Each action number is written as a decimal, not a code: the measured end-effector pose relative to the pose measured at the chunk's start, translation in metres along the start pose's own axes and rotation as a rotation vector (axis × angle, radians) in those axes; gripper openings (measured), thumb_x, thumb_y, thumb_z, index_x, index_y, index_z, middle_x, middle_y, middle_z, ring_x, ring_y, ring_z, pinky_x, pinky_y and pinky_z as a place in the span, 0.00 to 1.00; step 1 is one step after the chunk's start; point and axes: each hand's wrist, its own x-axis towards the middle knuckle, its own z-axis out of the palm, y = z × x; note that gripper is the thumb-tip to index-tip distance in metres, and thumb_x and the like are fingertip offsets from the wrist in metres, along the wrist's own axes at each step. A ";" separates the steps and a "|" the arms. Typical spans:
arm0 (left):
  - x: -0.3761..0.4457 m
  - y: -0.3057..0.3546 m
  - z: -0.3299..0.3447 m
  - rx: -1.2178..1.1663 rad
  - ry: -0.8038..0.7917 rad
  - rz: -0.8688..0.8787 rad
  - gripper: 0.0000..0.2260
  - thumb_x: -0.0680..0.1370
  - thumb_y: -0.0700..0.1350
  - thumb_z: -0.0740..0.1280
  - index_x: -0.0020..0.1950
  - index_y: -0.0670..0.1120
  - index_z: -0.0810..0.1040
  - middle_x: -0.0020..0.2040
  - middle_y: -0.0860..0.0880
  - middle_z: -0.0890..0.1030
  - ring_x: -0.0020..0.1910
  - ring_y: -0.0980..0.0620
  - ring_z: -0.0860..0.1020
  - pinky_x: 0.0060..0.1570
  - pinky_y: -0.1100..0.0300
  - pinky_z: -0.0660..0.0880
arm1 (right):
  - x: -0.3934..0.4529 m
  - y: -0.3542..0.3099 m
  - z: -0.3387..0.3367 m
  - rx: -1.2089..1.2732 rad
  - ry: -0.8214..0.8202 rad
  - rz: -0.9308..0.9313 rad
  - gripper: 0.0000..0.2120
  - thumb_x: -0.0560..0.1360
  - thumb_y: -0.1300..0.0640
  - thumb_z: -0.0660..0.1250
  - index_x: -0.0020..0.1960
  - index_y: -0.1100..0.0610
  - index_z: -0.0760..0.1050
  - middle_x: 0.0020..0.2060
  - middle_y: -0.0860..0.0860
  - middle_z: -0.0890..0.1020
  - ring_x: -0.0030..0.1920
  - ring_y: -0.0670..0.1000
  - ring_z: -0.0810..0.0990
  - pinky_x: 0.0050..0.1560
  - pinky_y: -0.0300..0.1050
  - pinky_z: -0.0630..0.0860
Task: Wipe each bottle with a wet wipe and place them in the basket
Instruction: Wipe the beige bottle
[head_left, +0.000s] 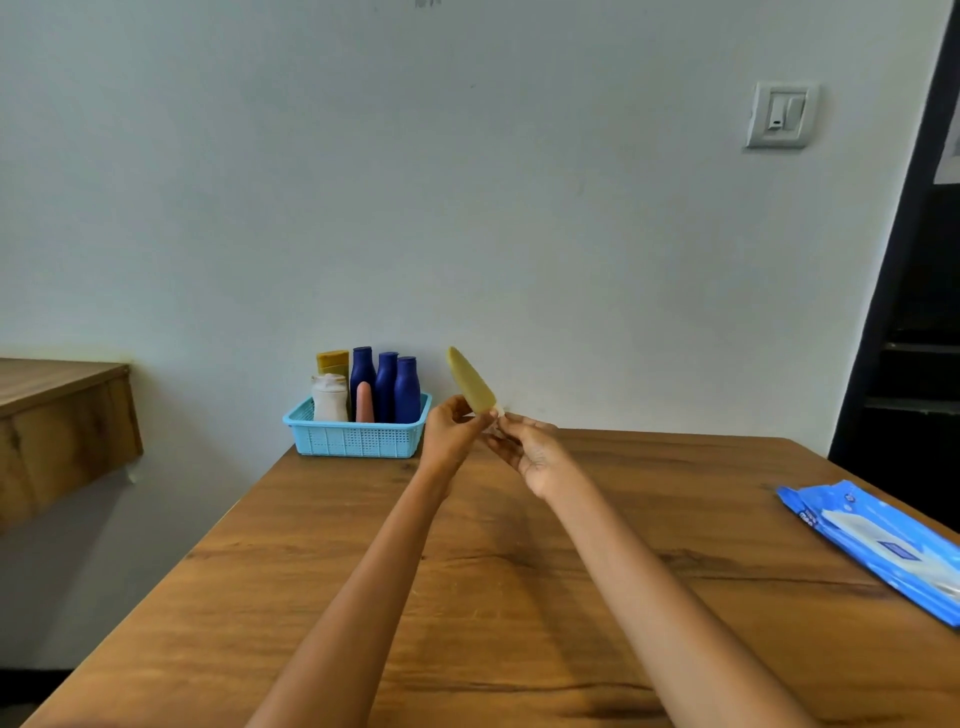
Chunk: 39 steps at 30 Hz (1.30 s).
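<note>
Wood-grained and brown, the desk (493, 597) carries everything, with a pale blue basket (358, 439) at its far left corner against the wall. Inside the basket stand a mustard bottle (332, 362), a white bottle (329, 397), a small pink bottle (364, 402) and three dark blue bottles (387, 384), all upright and packed close. Just right of the basket, raised above the desk, the left hand (452, 431) pinches the lower end of a yellow bottle (471, 384), which tilts up and to the left. Right of that, the right hand (535, 449) curls at the same lower end, perhaps holding a bit of wipe, though it is too small to tell. Well to the right of the basket, near the desk's edge, lies a blue pack of wet wipes (883, 545).
</note>
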 end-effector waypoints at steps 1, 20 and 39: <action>-0.002 0.002 -0.001 -0.016 0.007 -0.011 0.09 0.74 0.41 0.71 0.53 0.44 0.77 0.45 0.49 0.82 0.46 0.53 0.81 0.47 0.64 0.77 | -0.003 0.004 0.000 -0.055 0.036 -0.056 0.05 0.77 0.67 0.63 0.48 0.63 0.77 0.39 0.56 0.81 0.33 0.48 0.82 0.37 0.38 0.81; -0.018 0.017 -0.009 0.035 -0.309 -0.183 0.15 0.76 0.40 0.68 0.60 0.35 0.75 0.49 0.42 0.80 0.46 0.49 0.80 0.51 0.57 0.79 | 0.002 -0.020 0.006 -0.834 0.293 -0.777 0.08 0.76 0.60 0.66 0.52 0.58 0.82 0.49 0.53 0.84 0.50 0.51 0.82 0.51 0.43 0.78; -0.021 -0.002 -0.041 0.129 0.018 -0.277 0.16 0.76 0.39 0.67 0.62 0.34 0.72 0.45 0.45 0.78 0.40 0.52 0.78 0.44 0.61 0.77 | -0.013 0.014 -0.028 -1.403 -0.209 -0.250 0.14 0.77 0.66 0.61 0.60 0.62 0.78 0.59 0.54 0.79 0.55 0.52 0.78 0.56 0.47 0.75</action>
